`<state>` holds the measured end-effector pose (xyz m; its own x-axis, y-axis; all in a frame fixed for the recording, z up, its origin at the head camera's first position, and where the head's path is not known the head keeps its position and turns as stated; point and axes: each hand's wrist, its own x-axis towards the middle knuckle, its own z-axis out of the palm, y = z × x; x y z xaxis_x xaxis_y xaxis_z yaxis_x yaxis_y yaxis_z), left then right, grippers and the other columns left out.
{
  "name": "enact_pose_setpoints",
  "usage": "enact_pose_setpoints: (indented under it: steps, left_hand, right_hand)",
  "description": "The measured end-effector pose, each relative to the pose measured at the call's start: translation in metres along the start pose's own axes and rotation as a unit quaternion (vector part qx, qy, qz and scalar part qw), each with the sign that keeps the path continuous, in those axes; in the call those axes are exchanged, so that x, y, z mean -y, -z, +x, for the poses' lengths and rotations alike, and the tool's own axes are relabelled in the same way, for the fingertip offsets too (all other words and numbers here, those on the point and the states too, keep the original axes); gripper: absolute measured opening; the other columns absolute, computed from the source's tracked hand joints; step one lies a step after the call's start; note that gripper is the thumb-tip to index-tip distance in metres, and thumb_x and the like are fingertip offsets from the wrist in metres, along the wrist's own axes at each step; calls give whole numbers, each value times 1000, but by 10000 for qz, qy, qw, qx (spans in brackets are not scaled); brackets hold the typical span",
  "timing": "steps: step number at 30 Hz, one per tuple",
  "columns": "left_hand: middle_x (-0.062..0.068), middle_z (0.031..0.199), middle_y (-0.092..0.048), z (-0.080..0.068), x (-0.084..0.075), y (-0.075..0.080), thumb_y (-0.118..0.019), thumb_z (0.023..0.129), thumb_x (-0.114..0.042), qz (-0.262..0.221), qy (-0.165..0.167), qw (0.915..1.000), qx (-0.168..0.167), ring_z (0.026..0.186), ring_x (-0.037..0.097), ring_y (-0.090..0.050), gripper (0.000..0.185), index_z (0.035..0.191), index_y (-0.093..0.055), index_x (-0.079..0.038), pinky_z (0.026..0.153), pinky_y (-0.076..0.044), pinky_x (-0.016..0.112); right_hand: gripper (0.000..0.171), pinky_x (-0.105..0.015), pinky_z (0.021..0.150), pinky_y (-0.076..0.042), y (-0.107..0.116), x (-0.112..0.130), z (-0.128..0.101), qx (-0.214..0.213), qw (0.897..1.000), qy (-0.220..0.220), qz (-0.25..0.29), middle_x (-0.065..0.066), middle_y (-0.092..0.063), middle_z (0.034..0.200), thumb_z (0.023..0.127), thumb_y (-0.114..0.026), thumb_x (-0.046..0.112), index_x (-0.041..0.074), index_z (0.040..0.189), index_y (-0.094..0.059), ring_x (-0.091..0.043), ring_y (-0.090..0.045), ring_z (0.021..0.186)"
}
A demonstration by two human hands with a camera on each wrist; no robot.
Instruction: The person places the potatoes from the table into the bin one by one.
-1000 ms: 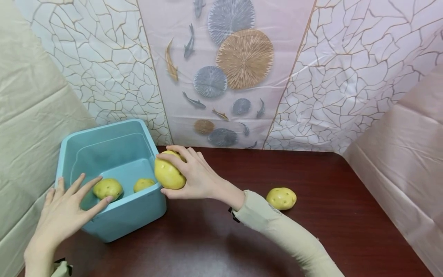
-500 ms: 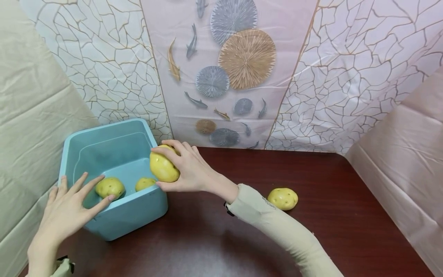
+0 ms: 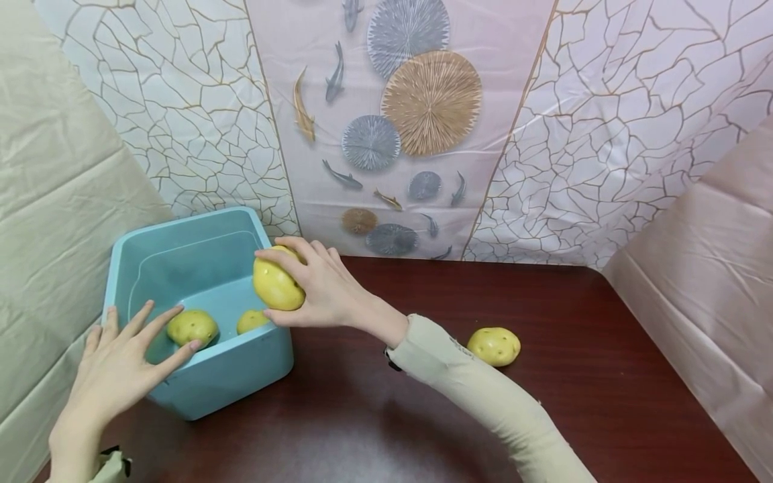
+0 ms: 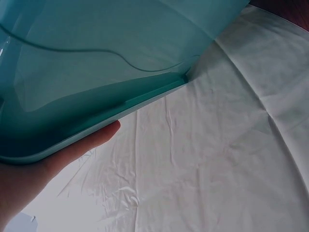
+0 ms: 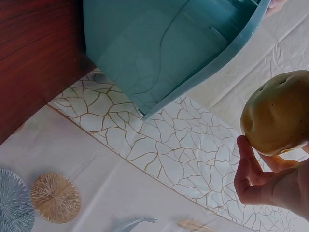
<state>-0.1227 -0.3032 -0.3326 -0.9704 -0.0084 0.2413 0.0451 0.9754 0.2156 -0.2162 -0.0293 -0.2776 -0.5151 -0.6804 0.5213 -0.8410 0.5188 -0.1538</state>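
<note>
The right hand (image 3: 323, 288) grasps a yellow potato (image 3: 277, 284), fingers curled over its top and thumb tucked under its lower side. The potato juts out past the fingertips, toward the person's left, and hangs directly above the right wall of the teal plastic bin (image 3: 266, 352), partly over the bin's inside. Its long axis runs roughly upright with a slight tilt, across the line of the fingers. In the right wrist view the same potato (image 5: 277, 112) sits against the thumb, with the bin's rim (image 5: 212, 67) beyond it.

Down and to the left of the held potato, two smaller potatoes lie on the bin floor: one (image 3: 192, 327) near the left hand's fingertips and one (image 3: 253, 320) almost straight beneath the right hand's load. The open floor lies just left of and below the right hand, so this hand is much the nearer one to it.

The left hand (image 3: 117, 372) lies flat and relaxed, fingers spread over the bin's near left rim, grasping nothing; the left wrist view shows a finger (image 4: 82, 147) pressed along the rim's underside.

Behind the right forearm, off to its right, a fourth potato (image 3: 493, 346) rests alone on the dark red table (image 3: 592, 376), well apart from both hands.
</note>
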Motion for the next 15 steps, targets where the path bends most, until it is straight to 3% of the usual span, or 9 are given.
enact_pose_setpoints:
  steps: [15]
  left_hand:
    - [33,138,-26,1,-1,-1,-49,79,-61,48,90,9999,73,121,64,3,73,135,-37,-16,93,-6,68]
  right_hand:
    - [69,-24,71,-31,6,9,19,364,9992,-104,-108,3,-37,134,68,-62,54,32,130,-39,-14,-44,99]
